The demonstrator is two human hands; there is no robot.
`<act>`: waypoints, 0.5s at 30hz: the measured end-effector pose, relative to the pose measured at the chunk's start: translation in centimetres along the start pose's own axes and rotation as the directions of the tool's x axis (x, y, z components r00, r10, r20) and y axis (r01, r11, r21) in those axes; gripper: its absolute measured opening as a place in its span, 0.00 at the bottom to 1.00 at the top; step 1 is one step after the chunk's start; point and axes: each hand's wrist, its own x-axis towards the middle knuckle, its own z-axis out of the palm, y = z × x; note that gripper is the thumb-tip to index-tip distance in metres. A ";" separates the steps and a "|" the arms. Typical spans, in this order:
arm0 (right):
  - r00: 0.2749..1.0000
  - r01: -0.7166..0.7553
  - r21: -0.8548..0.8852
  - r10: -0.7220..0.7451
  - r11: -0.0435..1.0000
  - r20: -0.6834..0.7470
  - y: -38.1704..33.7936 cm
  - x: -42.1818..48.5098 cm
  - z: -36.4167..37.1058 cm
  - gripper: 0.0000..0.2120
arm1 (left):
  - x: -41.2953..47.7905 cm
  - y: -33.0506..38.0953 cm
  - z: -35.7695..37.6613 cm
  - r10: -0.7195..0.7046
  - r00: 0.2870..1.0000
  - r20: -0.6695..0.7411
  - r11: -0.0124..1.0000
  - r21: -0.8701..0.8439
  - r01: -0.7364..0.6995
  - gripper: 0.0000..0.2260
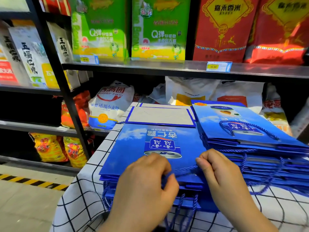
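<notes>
From the head camera, we look down on a shop aisle where both hands work at the near edge of the top paper bag (150, 144). It lies flat and face up on the nearer pile of blue bags (108, 177). The left hand (147, 183) has its fingers curled and pinches the blue rope handle (185, 169). The right hand (217, 171), knuckles up and fingers tucked under, grips the same cord just beside it. We judge the job to be sorting or readying these gift bags, and it looks mid-way. The second pile (250, 144) lies fanned out just to the right, touching the first. The top bag is not yet lifted or opened, and its grey base flap (160, 117) is folded flat at the far end. Many bags lie beneath it.

The surface (83, 190) wears a white cloth with a dark grid and stands hard against black metal shelves (150, 67). Green rice bags (100, 30) and red rice bags (222, 30) stand on the upper shelf above a yellow price tag (217, 66). A white flour sack (108, 106) sits lower down. A yellow-and-black stripe (33, 181) marks the floor at left.
</notes>
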 end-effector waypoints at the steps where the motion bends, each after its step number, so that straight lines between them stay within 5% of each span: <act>1: 1.000 -0.012 -0.014 0.012 1.000 -0.003 0.3 -0.1 -0.2 0.13 | 0.5 -0.2 -0.6 -0.058 0.998 -0.003 0.996 0.065 0.058 0.09; 5: 0.997 -0.072 -0.031 0.071 0.997 -0.039 1.1 -0.1 -1.3 0.13 | 1.7 -2.8 -3.8 -0.220 0.975 -0.042 0.975 -0.049 0.218 0.13; 10: 0.988 -0.152 -0.027 0.153 0.988 0.009 0.7 0.3 -1.6 0.11 | 2.6 -4.9 -6.6 -0.256 0.957 0.136 0.956 -0.111 0.272 0.13; 15: 0.997 -0.068 -0.178 0.073 0.982 0.026 -0.1 0.7 -2.1 0.12 | 5.2 -5.2 -5.5 -0.406 0.876 0.259 0.752 -0.450 0.482 0.17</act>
